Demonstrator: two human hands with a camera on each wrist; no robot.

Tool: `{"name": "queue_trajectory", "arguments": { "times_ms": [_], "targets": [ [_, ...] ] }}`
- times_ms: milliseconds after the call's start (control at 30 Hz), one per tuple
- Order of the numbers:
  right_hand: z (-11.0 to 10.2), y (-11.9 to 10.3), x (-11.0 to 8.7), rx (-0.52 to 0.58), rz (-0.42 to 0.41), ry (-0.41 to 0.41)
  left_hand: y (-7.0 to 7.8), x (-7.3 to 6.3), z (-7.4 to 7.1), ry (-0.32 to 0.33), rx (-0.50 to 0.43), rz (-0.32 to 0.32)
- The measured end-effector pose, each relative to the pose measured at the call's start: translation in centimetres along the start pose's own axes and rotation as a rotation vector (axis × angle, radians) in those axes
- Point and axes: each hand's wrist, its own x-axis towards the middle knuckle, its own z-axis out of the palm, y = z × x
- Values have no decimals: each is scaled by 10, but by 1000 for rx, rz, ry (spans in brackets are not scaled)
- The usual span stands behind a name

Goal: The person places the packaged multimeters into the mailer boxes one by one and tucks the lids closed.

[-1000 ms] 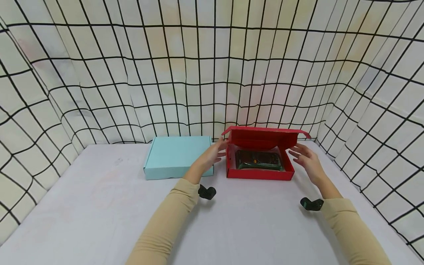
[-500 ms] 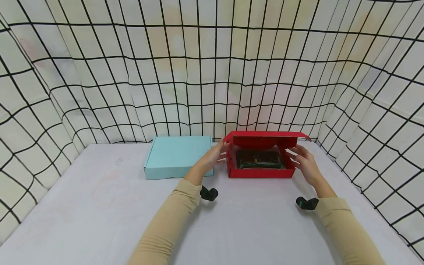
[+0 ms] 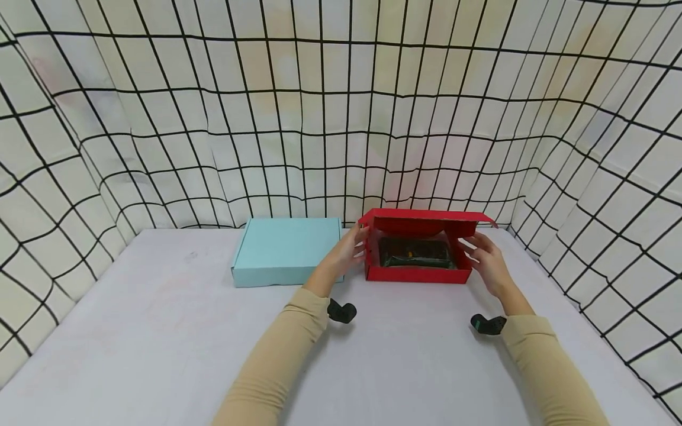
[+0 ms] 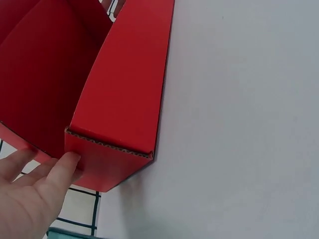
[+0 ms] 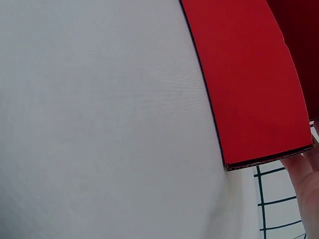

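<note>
A red cardboard box (image 3: 418, 274) stands towards the back of the table, its hinged lid (image 3: 426, 214) tilted partway up. Inside lies a dark, flat object (image 3: 415, 252) in clear plastic wrapping; its kind is unclear. My left hand (image 3: 346, 253) is at the box's left side. In the left wrist view its fingertips touch the red side wall and the lid's side flap, fingers mostly straight. At the opposite side my right hand (image 3: 490, 267) has its relaxed fingers along the right wall and under the lid's end. The right wrist view shows that hand (image 5: 309, 189) partly hidden behind the box's corner.
A closed light-blue box (image 3: 288, 242) sits just left of the red one, close to my left forearm. White walls with a black grid (image 3: 341, 136) enclose the back and sides of the white table (image 3: 405, 355). Black wrist cameras (image 3: 342, 312) hang inside both sleeves.
The red lid has tipped down towards the front. My right hand has moved left, in against the box's side. My left hand has stayed at the left wall with only a slight shift.
</note>
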Motion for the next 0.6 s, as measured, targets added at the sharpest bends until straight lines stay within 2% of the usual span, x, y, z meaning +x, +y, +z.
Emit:
{"name": "queue_trajectory", "arguments": {
  "times_ms": [133,233,300,400,500,600],
  "targets": [
    [-8,-1,-2,-14,-2,-27,5,-2,-2,20,-53,-17],
    [-14,-3,-4,6,-27,-46,9,-3,-2,46,-93,3],
    [-18,-6,-6,57,-61,-61,14,-2,-2,63,-99,29],
    [-24,-8,-8,166,-131,-82,19,-2,-1,75,-55,65],
    [-28,-9,-11,313,-205,-122,22,-2,1,65,38,87],
    [-30,-10,-15,437,-230,-165,20,-1,4,43,143,104]
  ]
}}
